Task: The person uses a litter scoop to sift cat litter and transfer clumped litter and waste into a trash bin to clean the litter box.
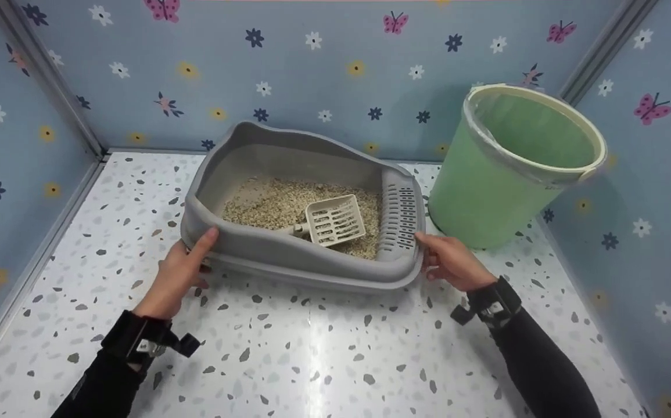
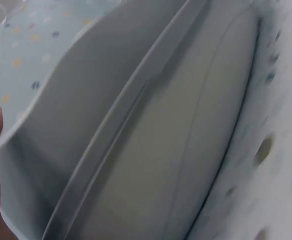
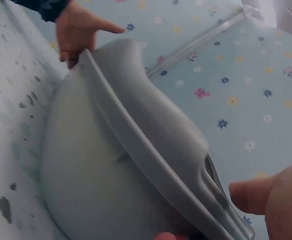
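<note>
A grey litter box (image 1: pixel 312 261) stands slightly skewed on the floor, with tan granular litter (image 1: pixel 277 200) spread inside. A beige slotted litter scoop (image 1: pixel 335 220) lies on the litter, its handle partly hidden behind the near wall. My left hand (image 1: pixel 175 273) holds the box's near left corner, thumb up along the wall and fingers lower by the flange, partly hidden. At the near right corner my right hand (image 1: pixel 454 261) grips the rim, its thumb on top beside the slotted step and the other fingers below. The right wrist view shows the right thumb (image 3: pixel 251 195) near the rim.
A green bin (image 1: pixel 486 186) with a clear liner stands close to the box's right end. Behind the box rises a blue flowered wall panel (image 1: pixel 289 69), with further panels at left and right. The floor (image 1: pixel 312 348) is white with grey speckles.
</note>
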The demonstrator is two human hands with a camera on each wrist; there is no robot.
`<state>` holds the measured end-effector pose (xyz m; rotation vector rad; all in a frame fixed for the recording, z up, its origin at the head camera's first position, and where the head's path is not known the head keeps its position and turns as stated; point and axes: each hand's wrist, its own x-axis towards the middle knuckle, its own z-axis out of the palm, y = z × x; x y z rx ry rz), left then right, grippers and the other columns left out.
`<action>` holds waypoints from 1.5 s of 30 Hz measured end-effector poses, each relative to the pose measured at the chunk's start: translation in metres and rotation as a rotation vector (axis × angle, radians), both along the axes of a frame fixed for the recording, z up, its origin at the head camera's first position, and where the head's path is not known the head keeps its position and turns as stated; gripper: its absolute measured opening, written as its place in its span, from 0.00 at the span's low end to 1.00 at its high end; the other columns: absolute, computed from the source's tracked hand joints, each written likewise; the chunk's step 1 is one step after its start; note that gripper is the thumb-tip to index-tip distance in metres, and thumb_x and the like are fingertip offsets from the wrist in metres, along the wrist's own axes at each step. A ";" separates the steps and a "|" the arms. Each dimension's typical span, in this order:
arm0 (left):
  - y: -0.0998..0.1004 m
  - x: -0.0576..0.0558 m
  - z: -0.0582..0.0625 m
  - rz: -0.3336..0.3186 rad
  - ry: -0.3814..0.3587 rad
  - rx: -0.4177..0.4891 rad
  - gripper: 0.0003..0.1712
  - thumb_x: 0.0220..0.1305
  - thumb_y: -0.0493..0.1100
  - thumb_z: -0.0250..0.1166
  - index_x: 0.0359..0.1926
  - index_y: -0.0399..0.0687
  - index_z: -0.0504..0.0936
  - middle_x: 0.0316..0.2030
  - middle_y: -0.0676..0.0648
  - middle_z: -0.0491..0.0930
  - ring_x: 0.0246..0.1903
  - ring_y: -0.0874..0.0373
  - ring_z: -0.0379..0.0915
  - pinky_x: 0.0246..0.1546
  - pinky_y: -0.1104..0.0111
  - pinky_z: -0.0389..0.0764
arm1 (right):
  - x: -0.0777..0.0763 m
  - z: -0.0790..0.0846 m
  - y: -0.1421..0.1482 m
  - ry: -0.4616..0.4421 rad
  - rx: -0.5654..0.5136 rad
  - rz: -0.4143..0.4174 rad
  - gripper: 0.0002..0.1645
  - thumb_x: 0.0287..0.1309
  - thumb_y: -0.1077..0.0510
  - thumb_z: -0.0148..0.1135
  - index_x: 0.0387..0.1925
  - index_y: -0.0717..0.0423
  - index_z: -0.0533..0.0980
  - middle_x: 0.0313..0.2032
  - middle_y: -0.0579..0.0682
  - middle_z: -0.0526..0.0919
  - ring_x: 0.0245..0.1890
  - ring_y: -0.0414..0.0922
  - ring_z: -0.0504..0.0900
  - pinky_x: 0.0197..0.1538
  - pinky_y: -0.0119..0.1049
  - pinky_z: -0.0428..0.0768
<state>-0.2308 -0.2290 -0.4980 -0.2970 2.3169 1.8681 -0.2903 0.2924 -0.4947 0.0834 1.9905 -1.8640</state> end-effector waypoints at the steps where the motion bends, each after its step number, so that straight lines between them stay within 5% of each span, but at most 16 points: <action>1: 0.006 0.006 0.000 -0.014 -0.010 0.023 0.59 0.80 0.75 0.56 0.88 0.37 0.48 0.73 0.32 0.65 0.54 0.46 0.75 0.42 0.60 0.86 | -0.009 0.000 0.001 -0.002 -0.018 -0.020 0.25 0.85 0.42 0.60 0.56 0.62 0.82 0.34 0.48 0.86 0.29 0.41 0.81 0.28 0.31 0.80; 5: 0.029 0.022 0.003 -0.040 -0.045 0.164 0.53 0.82 0.70 0.58 0.85 0.40 0.47 0.67 0.32 0.65 0.49 0.44 0.81 0.37 0.61 0.87 | -0.034 -0.004 0.004 -0.029 -0.114 -0.082 0.22 0.86 0.44 0.59 0.55 0.60 0.81 0.38 0.50 0.86 0.31 0.42 0.83 0.31 0.32 0.81; 8: 0.040 0.022 0.004 -0.045 -0.025 0.257 0.47 0.85 0.66 0.58 0.83 0.43 0.50 0.61 0.36 0.67 0.44 0.45 0.83 0.36 0.61 0.88 | -0.037 -0.011 0.007 -0.061 -0.200 -0.068 0.19 0.88 0.46 0.55 0.55 0.57 0.82 0.42 0.52 0.89 0.33 0.44 0.85 0.31 0.32 0.79; 15: 0.034 -0.014 0.001 0.020 0.047 0.325 0.46 0.83 0.67 0.61 0.84 0.50 0.52 0.54 0.39 0.76 0.38 0.48 0.82 0.34 0.63 0.87 | -0.007 -0.022 0.003 -0.037 -0.276 0.027 0.19 0.89 0.48 0.53 0.51 0.53 0.87 0.36 0.50 0.89 0.31 0.43 0.81 0.27 0.29 0.72; 22: 0.035 -0.042 -0.004 0.035 0.063 0.308 0.47 0.80 0.69 0.62 0.81 0.47 0.53 0.63 0.37 0.73 0.37 0.53 0.79 0.37 0.64 0.82 | 0.035 -0.026 -0.014 -0.010 -0.201 0.117 0.18 0.87 0.48 0.58 0.55 0.56 0.86 0.37 0.49 0.89 0.32 0.43 0.85 0.23 0.29 0.72; 27: 0.061 -0.027 -0.008 0.038 0.093 0.216 0.57 0.79 0.68 0.66 0.87 0.48 0.44 0.67 0.34 0.72 0.42 0.50 0.76 0.40 0.61 0.82 | 0.017 -0.023 -0.002 -0.001 -0.086 0.158 0.24 0.86 0.42 0.58 0.59 0.57 0.84 0.44 0.52 0.90 0.37 0.45 0.86 0.27 0.30 0.77; 30: 0.082 -0.008 -0.008 0.008 0.081 0.161 0.73 0.76 0.68 0.69 0.89 0.46 0.22 0.85 0.25 0.47 0.53 0.41 0.74 0.63 0.55 0.81 | -0.010 -0.019 0.008 0.015 -0.056 0.046 0.29 0.85 0.36 0.58 0.60 0.58 0.81 0.44 0.51 0.89 0.37 0.45 0.84 0.29 0.31 0.79; 32: 0.096 0.005 -0.008 -0.015 0.069 0.135 0.80 0.75 0.68 0.71 0.85 0.45 0.12 0.87 0.27 0.25 0.71 0.33 0.64 0.81 0.51 0.64 | -0.028 -0.015 0.010 0.050 -0.018 -0.047 0.31 0.82 0.33 0.60 0.57 0.59 0.81 0.42 0.50 0.87 0.35 0.43 0.83 0.29 0.31 0.80; 34: 0.107 0.014 -0.007 -0.030 0.056 0.113 0.84 0.73 0.68 0.73 0.81 0.44 0.06 0.83 0.34 0.08 0.85 0.33 0.39 0.87 0.50 0.39 | -0.042 -0.011 0.010 0.106 0.041 -0.104 0.32 0.80 0.33 0.64 0.53 0.61 0.81 0.38 0.48 0.86 0.33 0.41 0.82 0.30 0.31 0.82; 37: 0.118 0.020 -0.007 -0.032 0.054 0.101 0.86 0.72 0.68 0.74 0.80 0.43 0.05 0.82 0.35 0.06 0.86 0.43 0.12 0.85 0.50 0.24 | -0.054 -0.006 0.007 0.173 0.113 -0.130 0.31 0.79 0.36 0.67 0.50 0.63 0.83 0.36 0.49 0.86 0.32 0.41 0.83 0.31 0.32 0.83; 45: 0.119 0.015 -0.010 -0.012 0.035 0.075 0.92 0.65 0.72 0.78 0.79 0.43 0.04 0.83 0.34 0.07 0.86 0.42 0.13 0.85 0.49 0.25 | -0.045 -0.008 0.000 0.130 -0.049 -0.152 0.27 0.79 0.40 0.68 0.54 0.62 0.82 0.38 0.52 0.90 0.32 0.43 0.86 0.29 0.33 0.82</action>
